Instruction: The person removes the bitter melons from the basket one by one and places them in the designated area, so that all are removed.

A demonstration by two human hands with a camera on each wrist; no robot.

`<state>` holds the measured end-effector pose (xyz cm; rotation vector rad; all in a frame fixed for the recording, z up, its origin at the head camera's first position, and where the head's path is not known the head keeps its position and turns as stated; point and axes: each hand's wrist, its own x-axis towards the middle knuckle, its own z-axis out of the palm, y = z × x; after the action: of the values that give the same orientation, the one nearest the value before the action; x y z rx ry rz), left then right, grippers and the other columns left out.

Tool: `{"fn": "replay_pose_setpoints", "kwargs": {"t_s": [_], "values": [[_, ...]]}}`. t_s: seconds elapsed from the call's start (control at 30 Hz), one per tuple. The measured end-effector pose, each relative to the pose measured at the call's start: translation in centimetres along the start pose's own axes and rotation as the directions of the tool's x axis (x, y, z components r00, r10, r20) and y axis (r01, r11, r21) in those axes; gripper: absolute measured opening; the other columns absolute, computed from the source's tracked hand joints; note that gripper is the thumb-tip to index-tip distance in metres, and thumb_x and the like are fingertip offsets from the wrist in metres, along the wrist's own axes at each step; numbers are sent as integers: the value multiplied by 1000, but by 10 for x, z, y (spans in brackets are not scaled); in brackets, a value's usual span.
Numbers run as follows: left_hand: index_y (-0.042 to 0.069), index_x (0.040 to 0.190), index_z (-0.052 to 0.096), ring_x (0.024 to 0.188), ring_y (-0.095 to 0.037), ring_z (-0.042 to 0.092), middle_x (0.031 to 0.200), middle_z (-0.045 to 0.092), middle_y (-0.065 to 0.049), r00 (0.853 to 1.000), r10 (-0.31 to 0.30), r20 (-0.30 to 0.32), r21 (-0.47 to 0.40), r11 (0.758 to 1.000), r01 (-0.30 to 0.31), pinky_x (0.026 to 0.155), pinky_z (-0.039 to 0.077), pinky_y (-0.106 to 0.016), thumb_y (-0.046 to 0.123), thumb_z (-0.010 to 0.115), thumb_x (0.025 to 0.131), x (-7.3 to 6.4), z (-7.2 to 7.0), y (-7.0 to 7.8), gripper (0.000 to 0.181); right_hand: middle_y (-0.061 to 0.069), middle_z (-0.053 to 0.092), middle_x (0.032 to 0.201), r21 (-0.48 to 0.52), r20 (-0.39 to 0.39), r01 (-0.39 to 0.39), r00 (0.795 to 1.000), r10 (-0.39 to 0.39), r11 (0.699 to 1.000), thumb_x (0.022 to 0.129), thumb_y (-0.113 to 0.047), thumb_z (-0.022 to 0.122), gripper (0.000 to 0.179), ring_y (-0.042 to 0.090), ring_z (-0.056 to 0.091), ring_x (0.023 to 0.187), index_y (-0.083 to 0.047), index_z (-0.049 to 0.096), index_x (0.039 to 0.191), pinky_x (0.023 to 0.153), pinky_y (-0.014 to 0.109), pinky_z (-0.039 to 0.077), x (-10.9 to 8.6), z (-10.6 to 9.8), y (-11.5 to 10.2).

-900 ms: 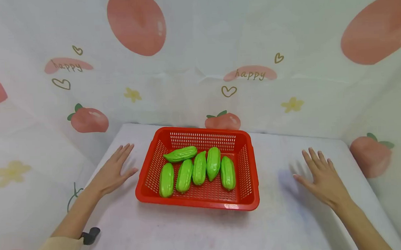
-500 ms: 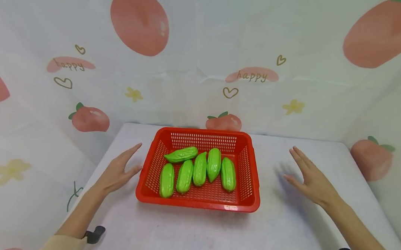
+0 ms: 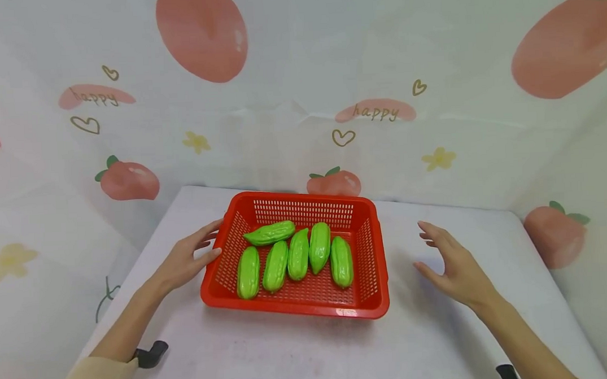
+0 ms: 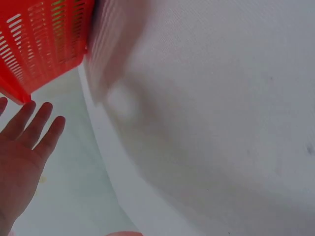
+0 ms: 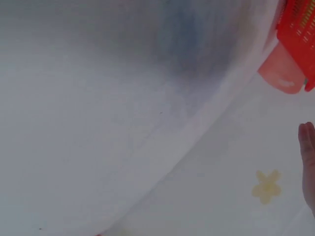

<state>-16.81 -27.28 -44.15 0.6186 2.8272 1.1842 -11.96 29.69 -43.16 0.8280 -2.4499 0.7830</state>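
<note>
A red plastic basket (image 3: 294,307) with slotted walls stands on the white table, holding several glossy green ridged gourds, like bitter melons (image 3: 276,266). At its left side is my left hand (image 3: 183,263), thumb and fingertips right at the rim, fingers only slightly bent. The left wrist view shows that hand (image 4: 24,147) with fingers extended beside the basket wall (image 4: 49,54). To the right of the basket, my right hand (image 3: 458,273) hovers with a gap between it and the rim, thumb spread from loosely bent fingers. Only part of the right hand (image 5: 309,157) appears in the right wrist view.
A white cloth printed with peaches, flowers and hearts hangs behind and beside the table (image 3: 311,359). The table's back edge runs close behind the basket. Dark straps (image 3: 152,354) sit at the wrists. A thin green cord (image 3: 106,297) shows on the left cloth.
Both hands have moved inward toward the basket. The left has reached its rim; the right has come closer from the right, its fingers bending slightly. The basket and gourds stay put.
</note>
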Motion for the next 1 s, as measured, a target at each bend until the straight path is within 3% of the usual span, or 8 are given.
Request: {"fn": "replay_pose_setpoints", "kwargs": {"t_s": [0.13,0.27,0.4,0.53,0.83,1.0], "values": [[15,154,37,126,-42,53,149,46,-18,1000,9,6,-30,1000,-9,95,48,-60,22,65,96,4,0,4,65,6,54,139,57,-3,-14,1000,15,998,77,-10,79,79,19,62,108,-7,44,149,96,13,46,9,2,-10],[14,152,41,125,-43,53,148,46,-19,1000,-4,22,-52,999,5,93,51,-58,21,67,95,10,2,10,64,3,54,140,153,13,-60,998,58,986,73,1,81,84,12,63,107,-10,45,148,88,20,53,18,5,-21],[15,153,39,122,-44,55,146,46,-21,996,-73,60,-91,993,78,83,58,-48,24,67,95,12,9,14,65,4,55,139,220,34,-85,996,79,972,74,2,83,83,17,65,105,-11,47,147,85,26,56,27,10,-33],[17,155,34,108,-38,62,139,51,-24,987,-133,95,-113,983,144,72,61,-38,24,65,96,8,13,19,67,2,57,136,205,55,-97,995,87,974,75,-3,84,81,19,67,103,-13,48,146,85,29,56,33,16,-42],[20,156,29,97,-32,66,136,51,-25,978,-178,111,-132,972,192,68,61,-36,19,65,96,6,14,20,71,13,58,133,306,139,-153,984,115,940,78,-3,82,77,26,68,103,-11,48,146,81,42,59,49,28,-55],[22,156,29,98,-32,65,136,51,-25,974,-187,129,-131,970,204,69,61,-37,16,65,95,9,15,21,71,8,59,129,268,190,-205,969,157,941,78,-5,83,75,23,67,101,-15,49,144,82,41,59,54,34,-62]]}}
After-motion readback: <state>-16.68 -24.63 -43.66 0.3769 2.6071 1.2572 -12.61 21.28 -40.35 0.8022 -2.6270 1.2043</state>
